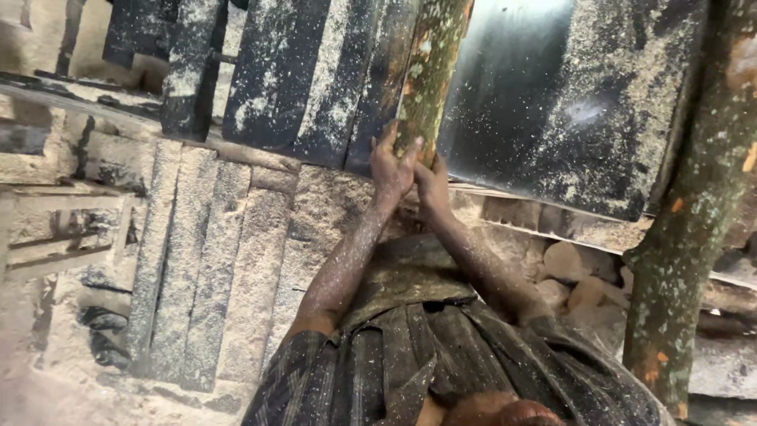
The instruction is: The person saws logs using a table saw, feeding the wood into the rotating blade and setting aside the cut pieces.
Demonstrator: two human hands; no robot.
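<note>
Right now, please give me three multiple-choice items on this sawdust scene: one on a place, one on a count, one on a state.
1. Where is the second mossy log?
A. at the right edge of the view
B. at the left edge
C. lying across the person's arms

2. How many hands grip the mossy log?
A. none
B. one
C. two

3. What covers the dark machine surface?
A. water
B. sawdust
C. fresh paint

Answers: 1 A, that log runs down the right side. 2 C, the left hand and right hand both close on the log's near end. 3 B, pale dust speckles the dark surface.
</note>
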